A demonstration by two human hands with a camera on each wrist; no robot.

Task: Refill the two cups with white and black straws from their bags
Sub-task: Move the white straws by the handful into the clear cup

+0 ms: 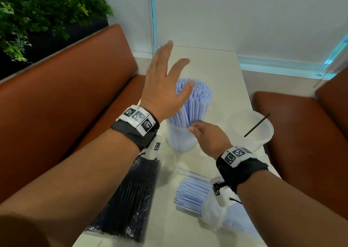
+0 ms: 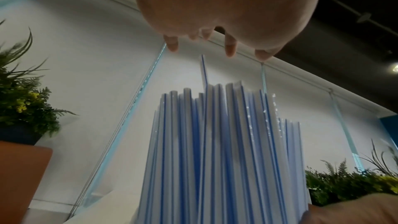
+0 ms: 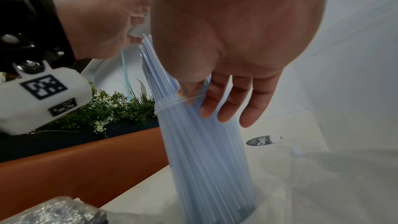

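A clear cup [image 1: 178, 143] stands mid-table, packed with white blue-striped straws [image 1: 195, 100] [image 2: 215, 142] [image 3: 204, 142]. My left hand [image 1: 175, 68] [image 2: 215, 47] hovers open just above the straw tips, fingers spread, holding nothing. Lower down, my right hand [image 1: 197, 129] [image 3: 224, 106] rests at the cup's rim, fingers hanging fairly straight along the cup's right side and thumb against the straws. To the right, a second clear cup [image 1: 252, 130] holds one black straw [image 1: 258, 124]. The bag of black straws [image 1: 131, 199] lies front left. The bag of white straws [image 1: 216, 214] lies front right, straws sticking out.
The narrow pale table [image 1: 216, 77] ends at a glass partition and wall. Orange bench seats flank it on the left [image 1: 66, 105] and right [image 1: 301, 133]. A planter of greenery [image 1: 37, 11] sits behind the left bench. A round dark sticker [image 3: 260, 140] is on the tabletop.
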